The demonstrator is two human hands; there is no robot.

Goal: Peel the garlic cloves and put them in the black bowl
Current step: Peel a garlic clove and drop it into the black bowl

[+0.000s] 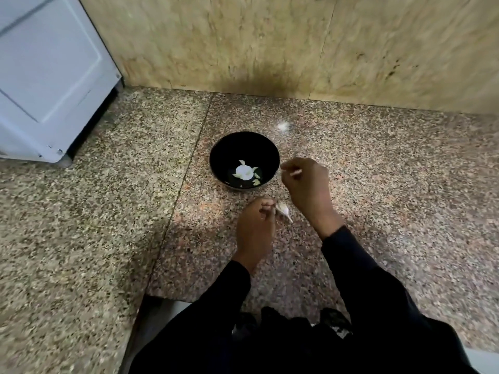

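Note:
The black bowl [224, 153] stands on the speckled granite counter [378, 163] with pale garlic pieces [244, 171] at its bottom. My left hand [255, 230] is in front of the bowl, its fingers curled and pinching a white garlic clove [284, 211] that sticks out to the right. My right hand [306, 187] hovers just right of the bowl's rim, fingers curled, pinching a thin pale strip of garlic skin [293, 172].
A white appliance [51, 76] stands at the back left on the counter. A beige stone wall [270, 41] closes off the back. The counter's front edge has a step near my dark sleeves [378, 287].

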